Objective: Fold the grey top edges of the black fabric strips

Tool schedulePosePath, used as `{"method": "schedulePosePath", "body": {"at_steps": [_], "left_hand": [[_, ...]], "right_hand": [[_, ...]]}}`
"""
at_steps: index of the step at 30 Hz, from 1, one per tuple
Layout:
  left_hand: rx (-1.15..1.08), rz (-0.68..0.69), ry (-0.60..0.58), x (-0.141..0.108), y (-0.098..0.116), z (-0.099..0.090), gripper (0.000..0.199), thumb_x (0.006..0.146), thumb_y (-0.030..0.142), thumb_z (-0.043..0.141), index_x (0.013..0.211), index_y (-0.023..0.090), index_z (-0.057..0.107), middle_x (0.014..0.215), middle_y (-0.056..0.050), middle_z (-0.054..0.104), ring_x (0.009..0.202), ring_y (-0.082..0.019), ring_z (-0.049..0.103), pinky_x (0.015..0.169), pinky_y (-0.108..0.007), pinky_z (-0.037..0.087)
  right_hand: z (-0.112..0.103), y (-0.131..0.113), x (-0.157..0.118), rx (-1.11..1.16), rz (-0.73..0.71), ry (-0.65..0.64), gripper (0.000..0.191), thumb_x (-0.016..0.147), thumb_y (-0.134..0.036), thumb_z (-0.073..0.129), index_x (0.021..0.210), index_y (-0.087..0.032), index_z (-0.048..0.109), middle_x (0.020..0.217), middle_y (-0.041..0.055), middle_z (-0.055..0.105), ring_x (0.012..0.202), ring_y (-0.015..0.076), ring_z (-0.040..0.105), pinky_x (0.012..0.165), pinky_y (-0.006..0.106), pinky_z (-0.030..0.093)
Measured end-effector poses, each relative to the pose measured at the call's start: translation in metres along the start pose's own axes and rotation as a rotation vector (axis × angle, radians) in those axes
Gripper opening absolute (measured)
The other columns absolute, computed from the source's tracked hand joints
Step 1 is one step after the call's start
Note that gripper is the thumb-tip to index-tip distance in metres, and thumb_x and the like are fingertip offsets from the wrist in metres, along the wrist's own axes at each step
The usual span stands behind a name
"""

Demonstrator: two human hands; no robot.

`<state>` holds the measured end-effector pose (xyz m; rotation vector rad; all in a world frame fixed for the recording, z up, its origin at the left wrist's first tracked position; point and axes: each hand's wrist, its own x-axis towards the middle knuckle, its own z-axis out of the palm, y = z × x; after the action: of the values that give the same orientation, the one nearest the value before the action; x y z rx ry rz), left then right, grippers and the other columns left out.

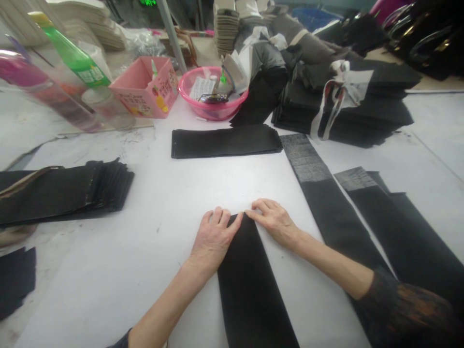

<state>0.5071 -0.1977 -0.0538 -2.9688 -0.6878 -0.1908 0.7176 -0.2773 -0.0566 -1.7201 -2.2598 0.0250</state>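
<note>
A long black strip of sheet material (255,290) lies on the white table in front of me, its far end between my two hands. My left hand (213,237) rests over the strip's far left corner, fingers curled, the thumb pressing along the end edge. On the other side, my right hand (275,222) pinches the far right corner with thumb and forefinger, the other fingers bent in. Both thumbs nearly meet at the end edge. Right of my right hand lies another black strip with a greyish, shiny end (308,157).
A short black stack (224,141) lies ahead, with a pink basin (213,108) and pink box (145,89) behind. More black strips (391,217) are at right, below a tied black bundle (348,106). Another stack (68,191) sits left, near a green bottle (72,55).
</note>
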Motion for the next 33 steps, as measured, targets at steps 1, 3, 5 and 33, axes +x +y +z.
{"method": "schedulePosePath", "body": {"at_steps": [1,3,5,33], "left_hand": [[-0.022,-0.005,0.014,-0.002,-0.002,0.002,0.048,0.088,0.012,0.051,0.134,0.026,0.046,0.112,-0.012,0.055,0.112,-0.028,0.050,0.091,-0.047,0.045],[-0.104,-0.030,0.053,-0.007,-0.009,0.006,0.046,0.088,0.012,0.052,0.132,0.025,0.049,0.113,-0.011,0.056,0.112,-0.026,0.051,0.093,-0.044,0.045],[-0.230,-0.057,0.101,-0.012,-0.016,0.010,0.040,0.089,0.011,0.051,0.127,0.022,0.053,0.112,-0.010,0.056,0.111,-0.023,0.052,0.095,-0.039,0.045],[-0.406,0.092,0.266,-0.038,-0.056,0.019,0.022,0.092,0.009,0.048,0.111,0.011,0.059,0.108,-0.012,0.064,0.114,-0.022,0.054,0.097,-0.040,0.050]], "right_hand": [[0.000,0.000,0.000,0.014,0.020,0.002,0.024,0.094,-0.015,0.048,0.112,-0.021,0.064,0.106,0.0089,0.059,0.103,0.0208,0.052,0.090,0.036,0.044],[0.000,0.001,0.002,0.073,0.073,0.008,0.025,0.093,-0.013,0.049,0.107,-0.025,0.066,0.104,0.0061,0.060,0.100,0.0194,0.053,0.086,0.034,0.045],[0.000,-0.003,0.007,0.144,0.141,0.045,0.027,0.092,-0.012,0.050,0.106,-0.026,0.067,0.101,0.0041,0.062,0.095,0.0180,0.054,0.081,0.032,0.045],[0.031,-0.032,0.029,0.147,0.014,0.023,0.031,0.095,-0.021,0.051,0.121,-0.034,0.061,0.101,0.0036,0.059,0.095,0.0180,0.049,0.084,0.033,0.039]]}}
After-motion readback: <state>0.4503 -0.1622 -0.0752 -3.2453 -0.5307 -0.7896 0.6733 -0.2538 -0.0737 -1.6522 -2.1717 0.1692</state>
